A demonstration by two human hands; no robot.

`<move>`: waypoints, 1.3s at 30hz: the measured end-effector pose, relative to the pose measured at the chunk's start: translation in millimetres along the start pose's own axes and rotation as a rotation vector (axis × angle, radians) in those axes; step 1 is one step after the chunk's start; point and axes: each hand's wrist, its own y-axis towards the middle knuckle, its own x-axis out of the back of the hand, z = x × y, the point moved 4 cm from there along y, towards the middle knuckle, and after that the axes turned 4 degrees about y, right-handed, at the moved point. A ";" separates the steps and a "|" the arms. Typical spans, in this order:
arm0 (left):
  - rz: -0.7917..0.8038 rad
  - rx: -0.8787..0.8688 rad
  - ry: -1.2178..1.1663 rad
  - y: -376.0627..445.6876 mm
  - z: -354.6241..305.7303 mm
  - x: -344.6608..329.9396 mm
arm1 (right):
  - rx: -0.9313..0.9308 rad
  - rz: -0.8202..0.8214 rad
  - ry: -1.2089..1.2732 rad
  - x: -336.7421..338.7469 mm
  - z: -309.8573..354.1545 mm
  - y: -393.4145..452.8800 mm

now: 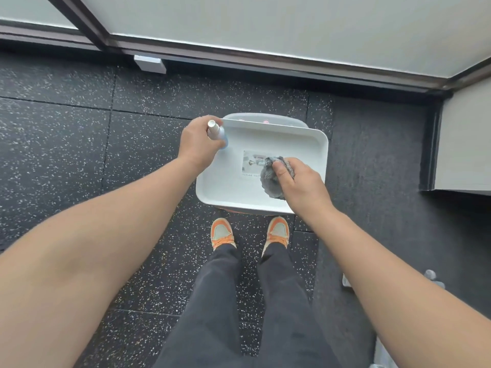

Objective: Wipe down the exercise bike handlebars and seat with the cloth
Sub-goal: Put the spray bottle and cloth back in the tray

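A white tray [316, 152] stands in front of me over the dark speckled floor. My left hand [198, 142] grips a small blue spray bottle [216, 131] with a white cap, at the tray's left rim. My right hand [300, 181] grips a crumpled grey cloth [269, 179] that lies on the tray's floor at the right. A printed label [252, 162] lies in the tray's middle, partly under the cloth. No exercise bike is in view.
My feet in orange shoes [223, 233] stand just below the tray. A frosted glass wall with a dark frame [265, 55] runs along the back. A white block [465, 144] fills the right corner. A small white box [150, 63] sits at the wall's base.
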 end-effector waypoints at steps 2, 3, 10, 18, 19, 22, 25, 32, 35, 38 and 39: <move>-0.006 -0.008 0.024 4.6 0.3 -3.1 | 0.004 0.005 0.009 0.2 -2.8 5.1; -0.007 -0.009 0.032 6.1 1.2 -4.6 | 0.008 0.007 0.015 0.3 -3.6 7.7; -0.016 0.016 0.017 10.4 13.2 -11.1 | 0.086 0.057 -0.056 -6.9 -11.5 35.1; -0.075 0.056 -0.091 -5.5 28.1 -15.3 | 0.279 0.141 -0.141 -39.4 -18.1 74.8; -0.130 0.085 -0.100 -13.9 31.2 -15.9 | 0.297 0.138 -0.138 -41.5 -16.8 76.3; -0.320 0.150 -0.084 -45.6 37.1 -24.5 | 0.336 0.110 -0.114 -44.8 -13.7 76.1; -0.078 0.358 -0.324 -62.2 33.3 -59.8 | 0.364 0.095 -0.089 -47.1 -14.7 72.0; 0.492 0.615 -0.892 -43.8 15.6 -101.7 | 0.280 0.177 0.088 -51.0 -22.0 60.3; 0.465 0.568 -0.855 -34.1 19.6 -104.5 | -0.100 -0.043 0.379 -45.9 -38.9 67.1; 0.484 0.514 -0.843 -29.7 22.6 -106.0 | -0.489 -0.038 0.829 -55.5 -58.8 71.4; 0.472 0.516 -0.837 -28.4 26.0 -105.8 | -0.555 0.009 0.967 -58.7 -60.6 71.4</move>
